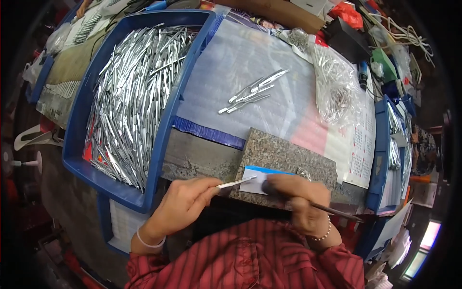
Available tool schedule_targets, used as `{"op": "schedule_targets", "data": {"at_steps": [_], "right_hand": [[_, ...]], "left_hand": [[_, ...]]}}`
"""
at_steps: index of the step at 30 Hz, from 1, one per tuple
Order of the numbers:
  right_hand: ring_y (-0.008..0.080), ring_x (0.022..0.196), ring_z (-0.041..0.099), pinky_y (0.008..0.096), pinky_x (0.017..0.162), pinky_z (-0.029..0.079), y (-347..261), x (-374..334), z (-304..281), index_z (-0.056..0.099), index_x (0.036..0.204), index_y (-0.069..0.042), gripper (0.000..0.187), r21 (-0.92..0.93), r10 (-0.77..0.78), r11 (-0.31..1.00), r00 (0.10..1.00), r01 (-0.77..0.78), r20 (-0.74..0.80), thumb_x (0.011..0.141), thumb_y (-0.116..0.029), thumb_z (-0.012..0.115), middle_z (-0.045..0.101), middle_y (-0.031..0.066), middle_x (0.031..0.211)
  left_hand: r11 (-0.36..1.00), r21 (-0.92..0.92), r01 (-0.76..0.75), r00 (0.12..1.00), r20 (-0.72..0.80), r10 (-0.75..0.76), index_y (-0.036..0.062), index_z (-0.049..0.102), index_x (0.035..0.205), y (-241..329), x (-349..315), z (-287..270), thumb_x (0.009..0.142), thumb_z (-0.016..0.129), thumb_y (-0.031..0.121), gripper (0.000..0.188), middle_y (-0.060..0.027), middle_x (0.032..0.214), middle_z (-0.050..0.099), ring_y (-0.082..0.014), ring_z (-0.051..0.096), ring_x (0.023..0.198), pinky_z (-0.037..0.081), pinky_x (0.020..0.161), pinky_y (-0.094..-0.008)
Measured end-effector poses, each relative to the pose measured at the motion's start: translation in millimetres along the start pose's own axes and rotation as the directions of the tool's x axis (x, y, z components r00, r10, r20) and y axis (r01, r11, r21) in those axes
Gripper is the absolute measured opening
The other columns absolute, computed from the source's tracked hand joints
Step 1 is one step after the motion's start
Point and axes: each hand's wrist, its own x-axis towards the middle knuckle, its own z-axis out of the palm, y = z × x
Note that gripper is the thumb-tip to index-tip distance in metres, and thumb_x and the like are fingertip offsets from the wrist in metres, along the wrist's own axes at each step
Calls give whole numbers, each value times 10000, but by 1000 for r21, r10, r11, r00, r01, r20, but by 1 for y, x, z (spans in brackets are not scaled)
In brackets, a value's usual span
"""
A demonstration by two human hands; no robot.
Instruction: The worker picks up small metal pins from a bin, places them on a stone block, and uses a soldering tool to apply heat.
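Observation:
My left hand point(185, 200) pinches one end of a slim silver metal piece point(238, 182), whose far tip lies over a white pad with a blue edge point(249, 186). That pad rests on a speckled stone slab point(274, 147) at the table's near edge. Closed round a hammer point(337, 212) is my right hand point(310, 195), smeared by motion. The hammer's dark head is blurred beside the pad, and its thin handle sticks out to the right. Small shiny parts point(304, 173) lie on the slab just beyond my right hand.
At left stands a blue tray point(166, 125) heaped with similar silver pieces. Several more pieces point(252, 91) lie on a plastic-covered sheet point(211, 58) ahead. A clear bag of small parts point(337, 91) is at right, near blue bins point(382, 139).

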Motion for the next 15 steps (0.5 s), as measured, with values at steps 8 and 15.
{"op": "schedule_targets", "data": {"at_steps": [8,15], "right_hand": [[229,523,610,242,397,469,-13,-58,-20,583,957,34,663,130,-18,987,870,93,-492,991,-571,314,639,327,941],[324,703,694,305,485,549,-18,-50,-23,611,966,53,550,-64,-88,996,930,69,-357,1040,-407,319,676,296,922]], "left_hand": [[866,266,-424,863,-171,475,37,618,998,23,14,36,814,640,-12,191,-101,879,639,-273,626,762,463,689,-385],[686,552,-475,799,-57,599,86,673,991,-1,35,60,722,684,56,271,-33,852,567,-210,560,833,353,777,-373]]}}
